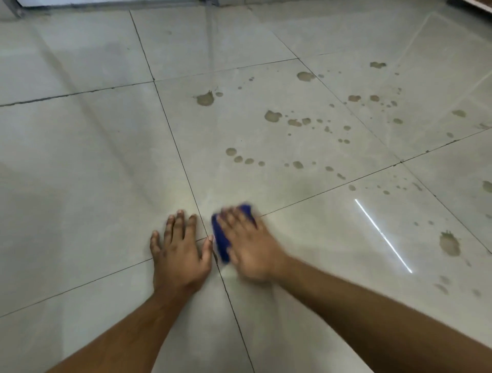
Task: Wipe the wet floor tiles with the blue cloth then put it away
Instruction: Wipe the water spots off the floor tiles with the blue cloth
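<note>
A blue cloth (221,241) lies flat on the grey floor tiles (106,173), mostly covered by my right hand (249,246), which presses down on it with straight fingers and looks motion-blurred. My left hand (179,251) rests flat on the tile just left of the cloth, fingers spread, thumb nearly touching the cloth's edge. Several brownish wet splotches (273,116) dot the tiles beyond and to the right of my hands, with a larger one (449,243) at the right.
Dark grout lines (175,145) cross the floor. A bright reflected light streak (383,235) lies on the tile to the right. A wall base or furniture edge (106,3) runs along the top, with a metal leg (16,10) at the top left.
</note>
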